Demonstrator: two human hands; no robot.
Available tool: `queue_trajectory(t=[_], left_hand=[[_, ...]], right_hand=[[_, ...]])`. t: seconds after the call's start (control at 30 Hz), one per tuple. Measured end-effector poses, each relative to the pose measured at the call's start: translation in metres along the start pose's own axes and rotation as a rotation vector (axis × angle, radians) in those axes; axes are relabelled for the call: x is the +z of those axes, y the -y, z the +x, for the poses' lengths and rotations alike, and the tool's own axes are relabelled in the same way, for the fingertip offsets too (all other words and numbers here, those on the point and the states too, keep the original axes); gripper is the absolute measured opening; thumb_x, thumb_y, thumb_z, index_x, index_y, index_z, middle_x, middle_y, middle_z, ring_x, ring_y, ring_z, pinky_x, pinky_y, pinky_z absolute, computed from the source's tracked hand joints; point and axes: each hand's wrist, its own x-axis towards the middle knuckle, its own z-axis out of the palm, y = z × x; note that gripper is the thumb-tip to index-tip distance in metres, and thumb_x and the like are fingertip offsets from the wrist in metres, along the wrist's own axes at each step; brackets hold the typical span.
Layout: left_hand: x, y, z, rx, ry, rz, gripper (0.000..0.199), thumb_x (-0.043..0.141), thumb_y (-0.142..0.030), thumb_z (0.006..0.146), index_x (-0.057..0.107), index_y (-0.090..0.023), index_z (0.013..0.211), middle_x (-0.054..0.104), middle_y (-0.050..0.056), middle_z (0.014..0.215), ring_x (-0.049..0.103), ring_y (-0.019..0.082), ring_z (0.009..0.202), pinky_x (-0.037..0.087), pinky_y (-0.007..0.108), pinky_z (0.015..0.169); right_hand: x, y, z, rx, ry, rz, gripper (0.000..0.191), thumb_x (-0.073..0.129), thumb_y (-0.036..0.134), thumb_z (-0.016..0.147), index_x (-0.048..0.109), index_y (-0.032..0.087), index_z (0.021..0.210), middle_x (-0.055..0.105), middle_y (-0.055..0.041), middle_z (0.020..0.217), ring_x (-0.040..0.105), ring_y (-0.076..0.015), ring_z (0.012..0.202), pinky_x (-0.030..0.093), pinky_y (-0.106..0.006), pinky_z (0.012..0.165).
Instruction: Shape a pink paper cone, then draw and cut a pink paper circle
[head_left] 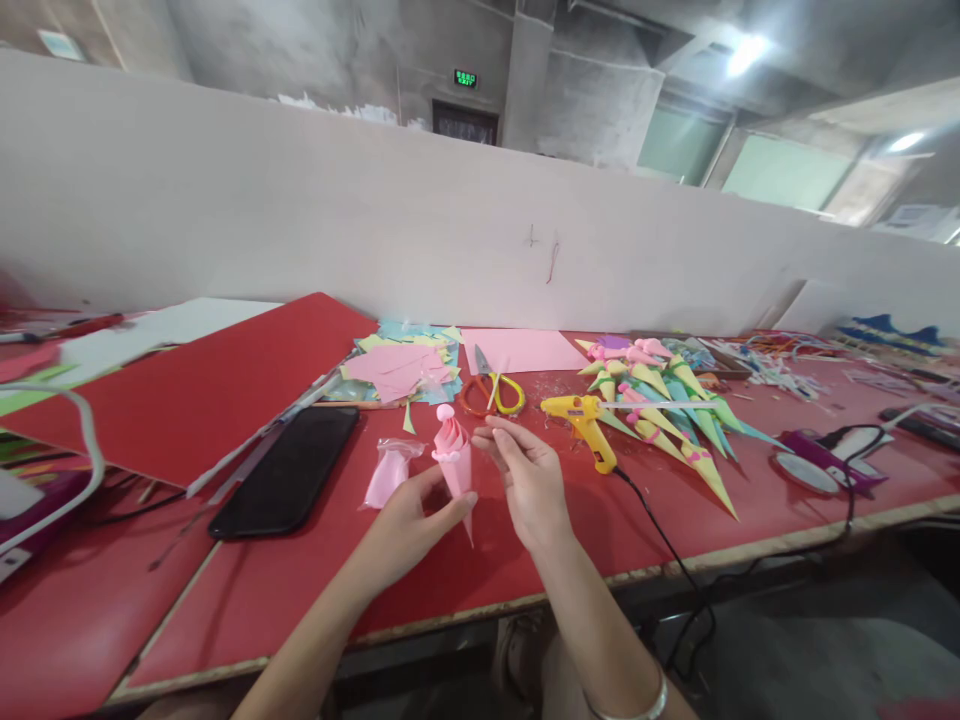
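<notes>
A pink paper cone with a swirled top and a small pink ball on it stands upright, point down, in my left hand, held between thumb and fingers. Just right of the cone is my right hand, its thumb and index fingertips pinched together; anything between them is too small to make out. Behind the hands lie scissors with red and yellow handles. A yellow glue gun rests to the right of my right hand. Beside my left hand sits a clear bag of pink pieces.
A black phone and a large red sheet lie at the left. Paper scraps are at the back. Finished-looking paper cones are heaped on the right, near a purple device. The glue gun's cord crosses the front edge.
</notes>
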Motion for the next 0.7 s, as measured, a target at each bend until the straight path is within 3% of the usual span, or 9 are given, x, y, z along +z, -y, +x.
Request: queue_trajectory(t=[0.17,0.33,0.53,0.7], left_hand=[[-0.0007,0.0001,-0.0005,0.002,0.013,0.006,0.028,0.049,-0.04,0.075,0.06,-0.017,0.088,0.068,0.002,0.084,0.059,0.02,0.079,0.048,0.031,0.073],[-0.0004,0.0,0.0007,-0.003,0.013,0.009,0.028,0.049,-0.039,0.075,0.06,-0.017,0.088,0.068,0.002,0.085,0.059,0.02,0.08,0.047,0.03,0.074],[-0.0002,-0.0006,0.0006,-0.009,0.023,-0.004,0.028,0.049,-0.04,0.075,0.06,-0.016,0.087,0.067,0.002,0.084,0.059,0.02,0.079,0.048,0.031,0.073],[-0.0002,0.001,-0.0002,0.004,0.003,-0.001,0.028,0.049,-0.039,0.074,0.059,-0.017,0.088,0.067,0.003,0.085,0.059,0.021,0.082,0.047,0.031,0.073]], right_hand=[[-0.0026,-0.0004,0.0005,-0.055,-0.057,-0.059,0.009,0.067,0.025,0.07,0.067,0.017,0.068,0.061,0.0043,0.057,0.053,-0.0045,0.051,0.042,-0.016,0.054],[-0.0023,-0.0008,0.0005,-0.019,-0.001,-0.038,0.014,0.069,0.021,0.067,0.07,0.018,0.081,0.068,0.0006,0.073,0.06,-0.0083,0.066,0.047,-0.021,0.07],[-0.0027,0.0006,-0.0018,-0.112,-0.001,-0.15,0.005,0.065,0.022,0.072,0.07,0.02,0.074,0.063,0.0039,0.062,0.054,-0.0053,0.056,0.044,-0.016,0.058],[0.0025,0.0065,-0.0082,-0.174,0.122,-0.288,0.01,0.062,0.017,0.073,0.068,0.021,0.08,0.067,0.0011,0.075,0.061,-0.01,0.068,0.049,-0.022,0.069]])
